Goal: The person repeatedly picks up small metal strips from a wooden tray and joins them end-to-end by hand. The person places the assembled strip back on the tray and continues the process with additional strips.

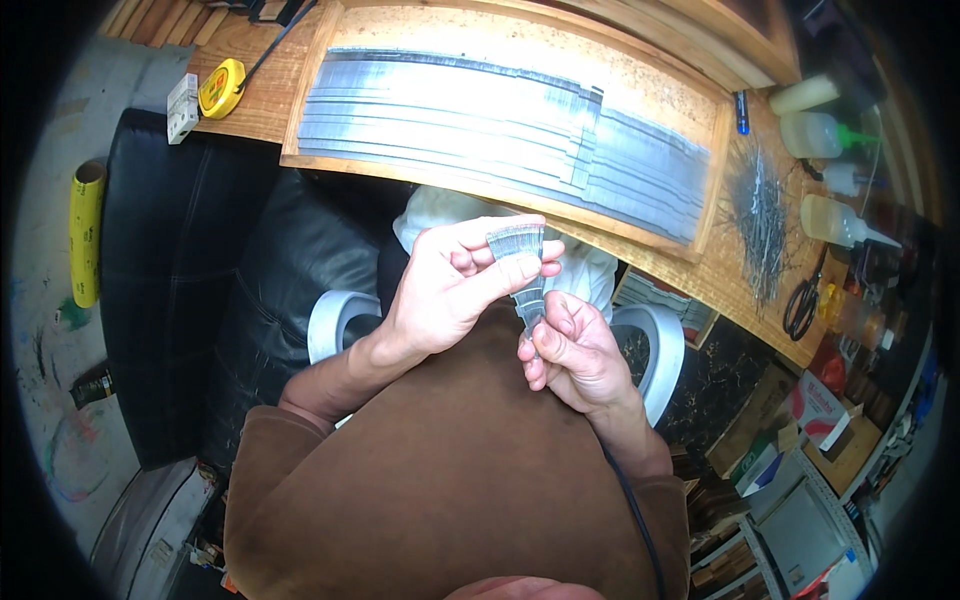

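Observation:
In front of my chest, my left hand [450,283] pinches a fan-shaped bundle of thin grey strips [517,243] between thumb and fingers. The bundle spreads wide at its top edge and narrows downward. At the narrow lower end, the thumb and fingers of my right hand [572,352] are closed on the same bundle. Beyond my hands, a shallow wooden tray [440,185] sits on the bench, with long grey strips [440,115] laid in overlapping rows inside. The strips' material is not clear from here.
A heap of loose thin strips [762,225] lies right of the tray, near black scissors [803,305] and several squeeze bottles [832,220]. A yellow tape measure [221,88] rests on the bench's left end. Black leather seating [180,260] stands at left; white armrests [338,320] flank me.

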`<state>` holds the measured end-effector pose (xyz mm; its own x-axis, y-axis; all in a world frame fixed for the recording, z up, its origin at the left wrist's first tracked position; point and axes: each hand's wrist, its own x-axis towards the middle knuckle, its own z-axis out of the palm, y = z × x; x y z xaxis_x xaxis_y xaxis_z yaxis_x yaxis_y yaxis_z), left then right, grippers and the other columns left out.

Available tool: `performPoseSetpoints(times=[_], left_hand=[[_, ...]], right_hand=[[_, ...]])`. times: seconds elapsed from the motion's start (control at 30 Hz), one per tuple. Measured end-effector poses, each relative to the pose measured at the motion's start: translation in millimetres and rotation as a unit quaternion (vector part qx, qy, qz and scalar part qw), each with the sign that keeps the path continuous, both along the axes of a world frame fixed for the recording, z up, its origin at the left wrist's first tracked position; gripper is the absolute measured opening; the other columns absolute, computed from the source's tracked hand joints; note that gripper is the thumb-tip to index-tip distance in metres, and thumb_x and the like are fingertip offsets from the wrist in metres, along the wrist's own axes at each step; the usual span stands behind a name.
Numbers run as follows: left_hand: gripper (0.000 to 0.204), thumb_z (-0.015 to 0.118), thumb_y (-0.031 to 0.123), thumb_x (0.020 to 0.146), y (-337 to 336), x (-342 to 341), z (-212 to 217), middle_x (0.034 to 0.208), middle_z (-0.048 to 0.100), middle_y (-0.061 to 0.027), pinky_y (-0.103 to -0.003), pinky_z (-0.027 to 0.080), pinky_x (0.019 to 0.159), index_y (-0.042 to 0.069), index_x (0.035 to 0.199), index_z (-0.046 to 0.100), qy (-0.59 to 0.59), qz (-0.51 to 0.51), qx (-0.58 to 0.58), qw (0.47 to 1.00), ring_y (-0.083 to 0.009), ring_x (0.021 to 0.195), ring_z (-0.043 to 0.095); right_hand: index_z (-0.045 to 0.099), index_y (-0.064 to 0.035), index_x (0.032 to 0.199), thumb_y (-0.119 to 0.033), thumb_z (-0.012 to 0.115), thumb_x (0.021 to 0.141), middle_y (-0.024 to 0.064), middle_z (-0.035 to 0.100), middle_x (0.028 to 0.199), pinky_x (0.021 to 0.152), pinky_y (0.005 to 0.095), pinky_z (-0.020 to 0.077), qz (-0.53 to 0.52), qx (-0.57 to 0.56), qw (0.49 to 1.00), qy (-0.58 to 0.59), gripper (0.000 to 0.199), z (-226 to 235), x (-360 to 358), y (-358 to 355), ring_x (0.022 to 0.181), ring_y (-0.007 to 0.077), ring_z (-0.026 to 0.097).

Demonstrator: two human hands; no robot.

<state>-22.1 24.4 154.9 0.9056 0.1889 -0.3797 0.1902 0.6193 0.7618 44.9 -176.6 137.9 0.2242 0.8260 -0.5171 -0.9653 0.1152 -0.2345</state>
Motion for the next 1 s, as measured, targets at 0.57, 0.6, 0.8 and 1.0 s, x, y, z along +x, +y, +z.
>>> performPoseSetpoints(times=[0.57, 0.6, 0.8, 1.0], left_hand=[[0.051, 0.068, 0.003, 0.104, 5.0, 1.7, -0.5, 0.134, 0.071, -0.0251, -0.041, 0.059, 0.105, -0.009, 0.151, 0.053, -0.034, -0.009, -0.006, 0.999, -0.0304, 0.12, 0.073], [0.051, 0.068, 0.003, 0.104, 5.4, 1.8, -0.5, 0.134, 0.071, -0.0249, -0.041, 0.059, 0.105, -0.009, 0.151, 0.052, -0.036, -0.011, 0.001, 0.999, -0.0304, 0.12, 0.072], [0.052, 0.07, 0.003, 0.103, 6.6, 5.1, 1.2, 0.129, 0.073, -0.0241, -0.038, 0.061, 0.099, -0.01, 0.15, 0.053, -0.032, -0.005, 0.005, 0.999, -0.0281, 0.115, 0.074], [0.029, 0.077, 0.004, 0.099, 4.1, 1.3, 9.1, 0.105, 0.08, -0.0147, -0.027, 0.061, 0.085, -0.012, 0.123, 0.071, 0.019, -0.008, 0.073, 0.997, -0.0148, 0.095, 0.075]], right_hand=[[0.045, -0.0143, 0.089, -0.007, 0.066, 0.107, 0.0172, 0.077, 0.097, 0.062, 0.0285, 0.0637, -0.009, 0.047, 0.998, 0.036, 0.029, -7.3, 2.6, -0.5, 0.077, 0.0213, 0.079], [0.044, -0.0144, 0.089, -0.007, 0.066, 0.107, 0.0172, 0.077, 0.097, 0.062, 0.0284, 0.0637, -0.01, 0.048, 0.998, 0.039, 0.029, -7.3, 2.5, -0.3, 0.077, 0.0212, 0.079], [0.043, -0.0127, 0.086, -0.007, 0.071, 0.104, 0.0178, 0.077, 0.094, 0.061, 0.03, 0.0644, -0.014, -0.008, 0.998, -0.066, 0.034, -0.5, 1.9, 4.1, 0.074, 0.0203, 0.078], [0.042, -0.0091, 0.084, 0.002, 0.076, 0.098, 0.0164, 0.074, 0.088, 0.063, 0.0279, 0.0645, -0.032, -0.146, 0.923, -0.354, 0.038, 15.0, 3.5, 16.8, 0.074, 0.0173, 0.076]])
